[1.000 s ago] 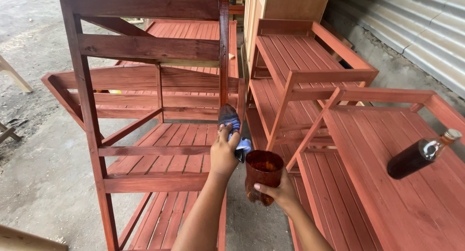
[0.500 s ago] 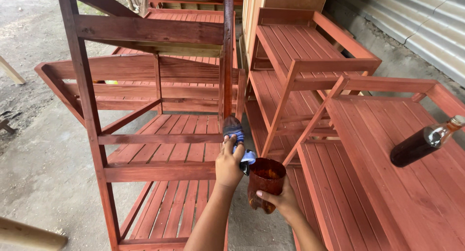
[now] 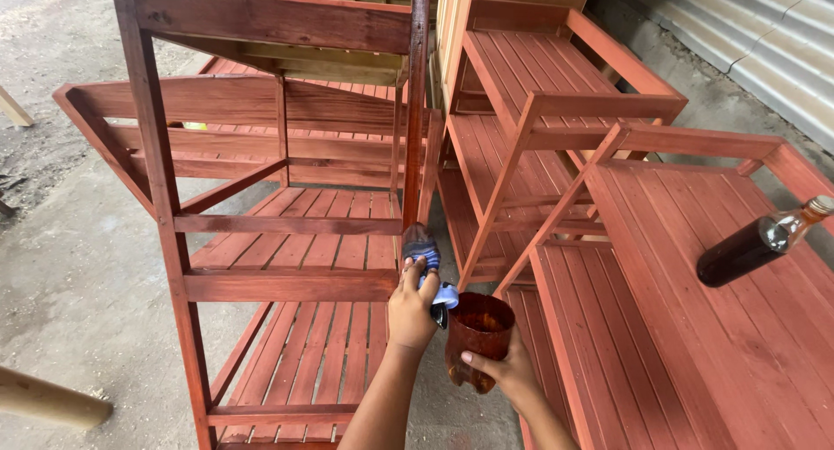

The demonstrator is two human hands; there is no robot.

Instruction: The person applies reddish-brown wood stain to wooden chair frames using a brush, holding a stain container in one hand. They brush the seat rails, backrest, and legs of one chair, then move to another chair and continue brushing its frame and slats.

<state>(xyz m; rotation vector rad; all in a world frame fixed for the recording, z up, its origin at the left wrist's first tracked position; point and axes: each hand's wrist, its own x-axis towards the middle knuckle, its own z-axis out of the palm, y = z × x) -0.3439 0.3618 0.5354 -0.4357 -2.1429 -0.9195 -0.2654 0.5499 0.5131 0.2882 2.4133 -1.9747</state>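
Head view: at lower centre of the frame, the left hand point(image 3: 410, 311) has its grip closed around a blue cloth pad point(image 3: 424, 252), pressed against the upright post point(image 3: 415, 111) of the red-stained wooden rack point(image 3: 287, 285). Just right of it, the right hand point(image 3: 508, 372) cups a stain-smeared cup point(image 3: 476, 339) from below, fingers wrapped around it. At right, a dark bottle point(image 3: 760, 241) lies on a slatted shelf point(image 3: 695, 311).

The blue cloth point(image 3: 423, 246) is largely covered by the left hand point(image 3: 410, 309). The cup point(image 3: 477, 339) base is hidden by the right hand point(image 3: 508, 373). Both forearms are cut off by the bottom edge.
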